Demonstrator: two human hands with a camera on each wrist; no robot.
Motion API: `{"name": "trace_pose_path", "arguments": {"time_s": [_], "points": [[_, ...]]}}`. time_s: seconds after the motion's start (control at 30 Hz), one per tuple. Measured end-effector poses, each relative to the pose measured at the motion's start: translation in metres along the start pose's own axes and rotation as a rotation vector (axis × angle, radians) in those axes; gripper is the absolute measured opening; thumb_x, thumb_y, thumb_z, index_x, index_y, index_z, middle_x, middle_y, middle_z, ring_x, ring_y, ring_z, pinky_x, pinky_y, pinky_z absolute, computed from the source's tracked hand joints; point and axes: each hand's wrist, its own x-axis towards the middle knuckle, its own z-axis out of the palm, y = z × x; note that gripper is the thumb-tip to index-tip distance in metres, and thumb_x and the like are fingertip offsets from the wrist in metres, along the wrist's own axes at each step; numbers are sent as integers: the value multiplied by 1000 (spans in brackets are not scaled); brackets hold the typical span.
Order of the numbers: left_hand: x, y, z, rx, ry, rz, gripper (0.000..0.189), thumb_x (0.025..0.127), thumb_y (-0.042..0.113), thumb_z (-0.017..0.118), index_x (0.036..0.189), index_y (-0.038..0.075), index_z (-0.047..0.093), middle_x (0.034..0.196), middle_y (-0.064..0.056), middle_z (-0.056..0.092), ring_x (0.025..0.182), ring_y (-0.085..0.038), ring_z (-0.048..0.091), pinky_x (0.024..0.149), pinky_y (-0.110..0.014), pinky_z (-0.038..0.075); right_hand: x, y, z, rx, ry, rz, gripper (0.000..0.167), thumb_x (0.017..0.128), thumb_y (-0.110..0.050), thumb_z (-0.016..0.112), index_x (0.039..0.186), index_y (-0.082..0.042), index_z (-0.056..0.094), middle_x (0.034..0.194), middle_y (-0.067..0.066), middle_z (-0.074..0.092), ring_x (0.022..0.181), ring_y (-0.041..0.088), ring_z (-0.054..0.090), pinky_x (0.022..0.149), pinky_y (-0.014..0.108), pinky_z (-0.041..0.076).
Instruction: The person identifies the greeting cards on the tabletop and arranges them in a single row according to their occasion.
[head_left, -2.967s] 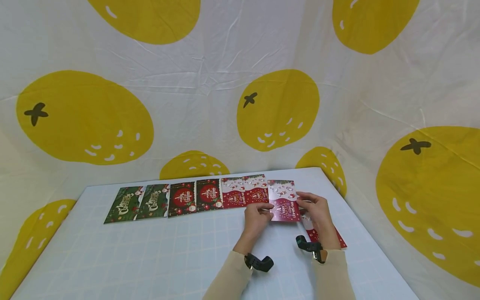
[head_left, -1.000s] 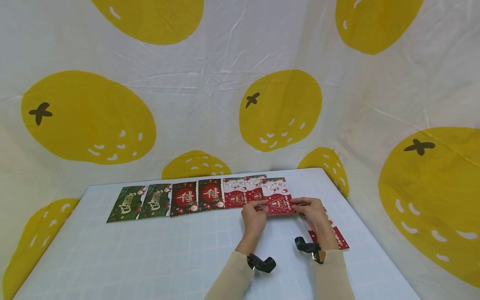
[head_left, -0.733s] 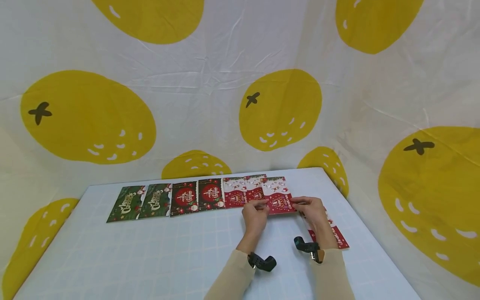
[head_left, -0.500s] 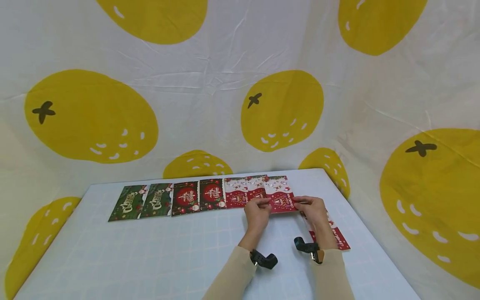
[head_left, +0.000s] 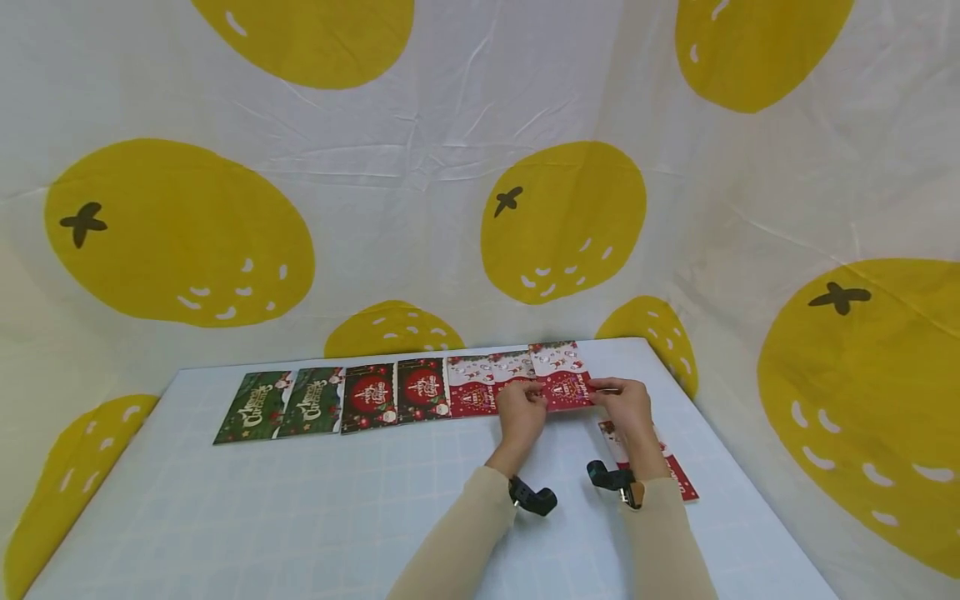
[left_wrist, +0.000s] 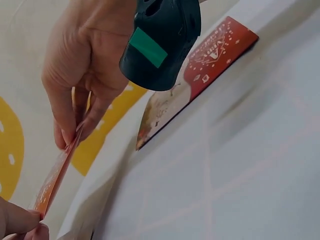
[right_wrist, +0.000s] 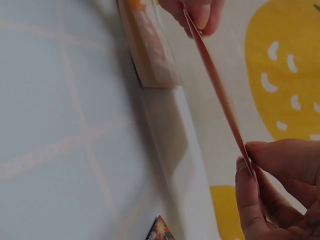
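Observation:
A red-and-white Christmas card is held up at the right end of a row of cards. My left hand pinches its lower left edge, and my right hand pinches its lower right edge. The right wrist view shows the held card edge-on between both hands, apart from the table. Two more red-and-white cards lie just left of it, partly hidden by my left hand. Beneath my right forearm lies another red-and-white card, partly covered in the head view.
Two dark cards with red circles and two green cards continue the row leftward on the pale blue checked table. A white curtain with yellow fruit prints hangs behind the table's back edge.
Both hands have carried the held card leftward and back, to the right end of the row. More of the card under my right forearm now shows. The other cards stay put.

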Motion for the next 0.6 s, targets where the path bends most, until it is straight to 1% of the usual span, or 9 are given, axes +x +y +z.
{"name": "trace_pose_path", "arguments": {"time_s": [0.1, 0.17, 0.27, 0.33, 0.37, 0.4, 0.47, 0.53, 0.6], "points": [[6, 2, 4, 28, -19, 27, 26, 82, -16, 72, 101, -1, 82, 93, -10, 77, 64, -7, 61, 55, -22, 49, 5, -1, 1, 1, 12, 13, 30, 102, -7, 67, 130, -3, 73, 145, 22, 56, 122, 36, 54, 100, 45, 47], [9, 3, 7, 36, -37, 22, 28, 81, -18, 69, 102, -3, 81, 99, -14, 78, 65, -9, 64, 55, -21, 50, 9, 0, 1, -12, 20, 23, 29, 101, -8, 68, 130, -4, 73, 143, 22, 57, 124, 37, 55, 105, 49, 43], [12, 2, 12, 38, -59, 7, 29, 80, -19, 68, 104, -5, 79, 113, -19, 76, 70, -13, 67, 58, -21, 52, 14, 4, 3, -36, 32, 18, 29, 100, -8, 69, 129, -4, 74, 144, 23, 57, 131, 39, 51, 112, 56, 37], [14, 1, 15, 55, -71, -1, 29, 81, -17, 70, 106, -6, 79, 116, -20, 75, 74, -16, 68, 61, -23, 54, 17, 7, 4, -44, 41, 10, 29, 99, -8, 70, 128, -3, 74, 145, 24, 57, 135, 41, 48, 114, 59, 34], [15, 0, 16, 68, -72, 4, 28, 81, -17, 71, 106, -6, 79, 116, -20, 75, 77, -18, 69, 63, -25, 55, 19, 9, 4, -48, 44, 4, 29, 99, -7, 70, 128, -3, 74, 146, 24, 57, 137, 42, 47, 116, 59, 33], [15, 0, 18, 87, -72, 8, 28, 81, -16, 72, 106, -6, 79, 118, -19, 75, 82, -20, 71, 67, -26, 57, 20, 10, 5, -51, 43, 1, 29, 99, -7, 70, 128, -2, 74, 146, 24, 56, 138, 42, 46, 116, 58, 35], [17, -1, 20, 133, -64, 31, 27, 81, -14, 73, 106, -6, 79, 117, -17, 75, 94, -24, 72, 78, -32, 59, 22, 11, 6, -57, 42, -5, 29, 99, -7, 71, 127, -1, 74, 147, 25, 56, 139, 42, 45, 116, 58, 36], [19, -2, 22, 175, -55, 58, 27, 80, -13, 74, 105, -5, 79, 117, -16, 76, 103, -29, 71, 86, -38, 58, 24, 12, 7, -67, 37, -6, 29, 100, -7, 70, 128, -1, 73, 147, 25, 56, 139, 43, 46, 116, 58, 36], [22, -2, 24, 212, -56, 83, 28, 78, -13, 73, 104, -5, 79, 114, -16, 75, 108, -32, 68, 93, -42, 56, 26, 10, 7, -79, 35, -9, 30, 100, -7, 70, 129, -1, 73, 147, 26, 55, 139, 43, 46, 116, 58, 37]]}}
